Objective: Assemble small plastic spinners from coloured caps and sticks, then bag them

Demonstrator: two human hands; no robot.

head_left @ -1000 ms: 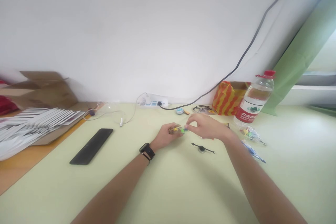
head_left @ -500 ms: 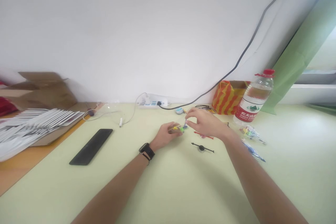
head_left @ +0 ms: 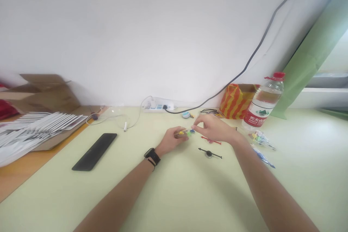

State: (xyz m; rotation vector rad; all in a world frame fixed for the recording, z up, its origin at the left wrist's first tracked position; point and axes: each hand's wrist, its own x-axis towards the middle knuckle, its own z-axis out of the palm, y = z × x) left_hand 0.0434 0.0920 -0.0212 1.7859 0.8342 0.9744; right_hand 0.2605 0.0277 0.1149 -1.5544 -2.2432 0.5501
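Head view: left hand (head_left: 171, 141) grips colourful pieces (head_left: 182, 133), right hand (head_left: 213, 127) pinches a blue piece (head_left: 192, 131) beside them.

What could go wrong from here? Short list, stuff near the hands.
1. The small blue piece appears pinched only by the fingertips of the right hand, so it might slip.
2. The red arrow piece lies close to the right hand; a lowered wrist could nudge it.
3. The blue bundle is beside the right forearm, which might brush it.
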